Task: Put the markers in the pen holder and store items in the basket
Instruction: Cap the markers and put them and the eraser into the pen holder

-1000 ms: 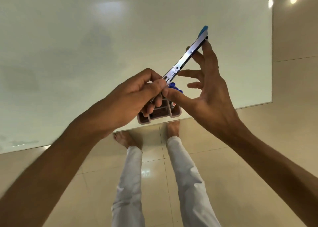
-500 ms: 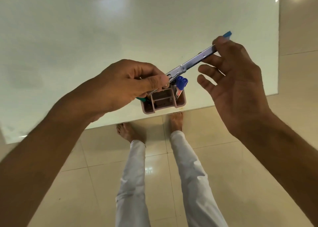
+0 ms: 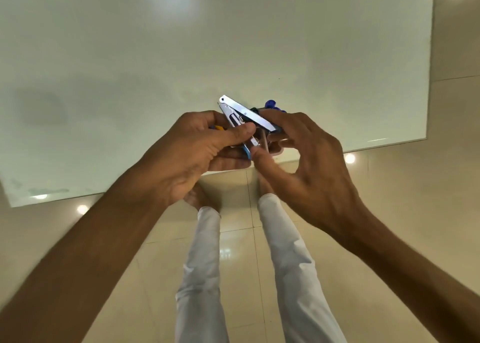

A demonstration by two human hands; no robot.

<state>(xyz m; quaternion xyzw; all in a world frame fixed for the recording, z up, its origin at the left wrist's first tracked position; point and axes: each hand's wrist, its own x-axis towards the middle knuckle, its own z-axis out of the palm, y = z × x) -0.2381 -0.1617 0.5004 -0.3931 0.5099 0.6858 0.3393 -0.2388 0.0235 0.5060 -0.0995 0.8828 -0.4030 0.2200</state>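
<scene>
A metal stapler (image 3: 245, 115) with blue plastic trim is held above the near edge of the white table (image 3: 181, 56), its two arms partly folded toward each other. My left hand (image 3: 192, 153) grips its lower arm with thumb on top. My right hand (image 3: 304, 158) closes over the upper arm from the right. Behind my right fingers the blue caps of markers (image 3: 271, 104) stick up; the pen holder beneath them is almost wholly hidden by my hands. A bit of yellow and blue (image 3: 218, 127) shows behind my left hand. No basket is in view.
The table's near edge runs just below my hands. Under it are glossy beige floor tiles (image 3: 389, 186), and my legs in white trousers (image 3: 285, 251) with bare feet stand close to the edge.
The stapler was stretched open in a long line up to the right. Its upper arm has swung down and my right hand has come in over it, covering the pen holder.
</scene>
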